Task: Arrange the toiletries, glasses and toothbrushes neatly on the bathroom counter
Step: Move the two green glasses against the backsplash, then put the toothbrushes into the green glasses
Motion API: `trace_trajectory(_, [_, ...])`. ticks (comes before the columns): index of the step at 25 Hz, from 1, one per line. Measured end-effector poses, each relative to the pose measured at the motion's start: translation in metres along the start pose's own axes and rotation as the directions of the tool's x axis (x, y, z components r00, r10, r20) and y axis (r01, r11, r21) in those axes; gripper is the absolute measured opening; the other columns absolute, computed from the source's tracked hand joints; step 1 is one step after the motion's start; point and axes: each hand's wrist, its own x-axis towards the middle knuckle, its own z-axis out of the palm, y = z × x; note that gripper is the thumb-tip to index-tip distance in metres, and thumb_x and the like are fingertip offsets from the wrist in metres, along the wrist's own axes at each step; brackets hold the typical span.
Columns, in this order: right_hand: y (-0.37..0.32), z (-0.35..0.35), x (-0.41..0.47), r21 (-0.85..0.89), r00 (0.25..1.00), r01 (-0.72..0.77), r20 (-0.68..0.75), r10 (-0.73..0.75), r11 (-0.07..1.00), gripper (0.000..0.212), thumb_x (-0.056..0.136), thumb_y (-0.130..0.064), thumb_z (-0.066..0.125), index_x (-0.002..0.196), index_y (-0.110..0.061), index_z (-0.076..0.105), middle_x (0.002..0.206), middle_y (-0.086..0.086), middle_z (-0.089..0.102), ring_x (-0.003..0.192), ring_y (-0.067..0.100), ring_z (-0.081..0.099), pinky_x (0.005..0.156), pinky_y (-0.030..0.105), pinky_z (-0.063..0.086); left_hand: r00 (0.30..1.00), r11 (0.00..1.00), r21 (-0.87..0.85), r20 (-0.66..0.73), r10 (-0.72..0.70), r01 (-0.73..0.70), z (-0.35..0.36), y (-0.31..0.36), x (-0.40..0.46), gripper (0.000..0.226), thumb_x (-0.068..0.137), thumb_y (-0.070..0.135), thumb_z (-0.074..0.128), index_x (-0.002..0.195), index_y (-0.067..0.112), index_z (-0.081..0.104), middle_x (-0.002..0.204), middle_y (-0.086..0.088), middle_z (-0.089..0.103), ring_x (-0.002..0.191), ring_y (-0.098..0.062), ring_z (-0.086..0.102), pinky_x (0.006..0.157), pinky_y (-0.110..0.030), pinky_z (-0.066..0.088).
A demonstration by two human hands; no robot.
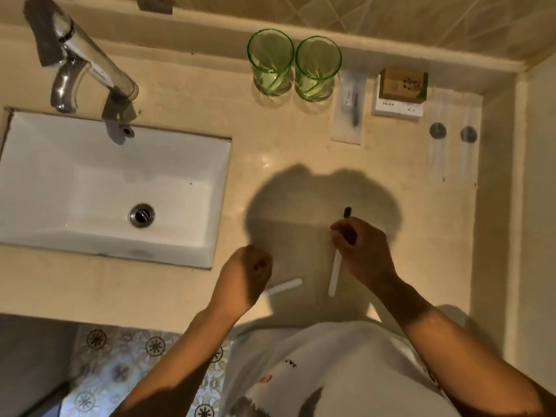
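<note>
In the head view, the person is standing at the desk point(186, 284) with one toothbrush in each hand. The right hand point(362, 251) is holding a white-handled toothbrush point(335, 275) nearly upright in the picture, its dark head poking out on the far side of the fist, the fingers point(341, 228) clamped around its upper handle. The left hand point(248, 275) is curling its fingers shut around a second toothbrush point(285, 286), whose white handle is sticking out to the right, just above the near part of the desk. Along the far edge, much appears to be already arranged: two green glasses point(270, 61) are standing side by side, almost touching, right of the tap point(81, 58); a clear sachet point(350, 106) is lying just right of them; then a small brown box point(403, 84) is sitting on a white card, and two clear packets with round dark caps point(437, 130) are lying parallel at the far right. The sink point(60, 182) is lying to the left. Judging from this, what seems left is placing the two toothbrushes, perhaps one in each glass. Count: two glasses, two toothbrushes, one sachet, one box, two capped packets.
</note>
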Motion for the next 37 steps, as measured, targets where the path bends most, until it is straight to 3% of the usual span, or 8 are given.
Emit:
trace_trajectory(6, [0.026, 0.015, -0.055, 0.021, 0.990, -0.122, -0.068, 0.123, 0.992, 0.010, 0.091, -0.024, 0.072, 0.096, -0.016, 0.068, 0.082, -0.009, 0.065, 0.070, -0.002, 0.058, 0.059, 0.002, 0.042, 0.996, 0.994, 0.055, -0.013, 0.092, -0.091, 0.025, -0.007, -0.047, 0.006, 0.084, 0.015, 0.074, 0.090, 0.015, 0.073, 0.085, 0.000, 0.063, 0.078, -0.019, 0.059, 0.068, -0.032, 0.050])
trace_trajectory(8, [0.031, 0.019, -0.064, 0.016, 0.987, -0.136, -0.082, 0.137, 0.991, 0.014, 0.090, -0.028, 0.072, 0.097, -0.016, 0.068, 0.083, -0.007, 0.067, 0.072, 0.004, 0.061, 0.060, 0.005, 0.039, 0.991, 0.982, 0.134, -0.015, 0.137, -0.133, 0.026, -0.010, -0.052, 0.013, 0.082, 0.015, 0.075, 0.094, 0.014, 0.073, 0.088, -0.003, 0.062, 0.080, -0.024, 0.059, 0.069, -0.037, 0.051])
trace_trajectory(11, [0.035, 0.024, -0.068, -0.006, 0.982, -0.168, -0.089, 0.167, 0.986, 0.019, 0.088, -0.030, 0.072, 0.097, -0.014, 0.067, 0.085, -0.003, 0.068, 0.081, 0.018, 0.064, 0.070, 0.023, 0.045, 0.986, 0.943, 0.292, 0.010, 0.164, -0.160, 0.028, -0.013, -0.057, 0.025, 0.076, 0.013, 0.077, 0.101, 0.014, 0.072, 0.093, -0.007, 0.063, 0.083, -0.031, 0.059, 0.069, -0.041, 0.052])
trace_trajectory(14, [0.037, 0.024, -0.062, 0.057, 0.973, -0.175, -0.146, 0.182, 0.983, 0.022, 0.084, -0.031, 0.072, 0.093, -0.011, 0.068, 0.086, 0.004, 0.071, 0.084, 0.027, 0.066, 0.071, 0.030, 0.049, 0.985, 0.899, 0.407, 0.012, 0.170, -0.160, 0.032, -0.006, -0.060, 0.020, 0.077, 0.016, 0.069, 0.097, 0.012, 0.071, 0.092, -0.008, 0.062, 0.082, -0.033, 0.058, 0.068, -0.042, 0.052])
trace_trajectory(22, [0.045, 0.018, -0.045, -0.048, 0.988, -0.154, 0.028, 0.155, 0.987, 0.033, 0.090, -0.044, 0.066, 0.107, -0.016, 0.065, 0.104, 0.005, 0.072, 0.096, 0.028, 0.067, 0.084, 0.037, 0.054, 0.995, 0.879, 0.474, -0.052, 0.089, -0.054, 0.047, 0.019, -0.056, 0.017, 0.077, 0.010, 0.075, 0.093, 0.013, 0.075, 0.087, -0.010, 0.064, 0.075, -0.037, 0.060, 0.061, -0.041, 0.049])
trace_trajectory(25, [0.048, 0.018, -0.044, -0.051, 0.990, -0.120, 0.063, 0.123, 0.991, 0.033, 0.090, -0.045, 0.064, 0.108, -0.017, 0.065, 0.103, 0.004, 0.073, 0.095, 0.027, 0.068, 0.083, 0.037, 0.055, 0.995, 0.847, 0.530, -0.053, 0.079, -0.039, 0.056, 0.026, -0.056, 0.019, 0.076, 0.011, 0.078, 0.093, 0.018, 0.075, 0.086, -0.007, 0.064, 0.074, -0.036, 0.061, 0.062, -0.033, 0.037])
trace_trajectory(34, [0.060, 0.010, -0.034, -0.014, 0.988, -0.144, 0.047, 0.144, 0.989, 0.035, 0.090, -0.048, 0.063, 0.109, -0.019, 0.066, 0.107, 0.002, 0.073, 0.101, 0.026, 0.068, 0.091, 0.038, 0.053, 0.981, 0.848, 0.525, -0.115, 0.153, -0.071, 0.079, 0.051, -0.055, 0.028, 0.070, 0.006, 0.079, 0.094, 0.019, 0.075, 0.087, -0.008, 0.061, 0.075, -0.032, 0.058, 0.063, -0.033, 0.038])
trace_trajectory(37, [0.058, 0.008, -0.027, -0.018, 0.987, -0.159, 0.019, 0.160, 0.987, 0.035, 0.091, -0.047, 0.063, 0.108, -0.017, 0.066, 0.106, 0.003, 0.073, 0.102, 0.028, 0.067, 0.090, 0.038, 0.053, 0.970, 0.953, 0.285, -0.240, -0.034, 0.105, 0.077, 0.065, -0.061, 0.014, 0.082, 0.010, 0.064, 0.096, 0.012, 0.066, 0.088, -0.002, 0.056, 0.073, -0.022, 0.053, 0.060, -0.031, 0.040])
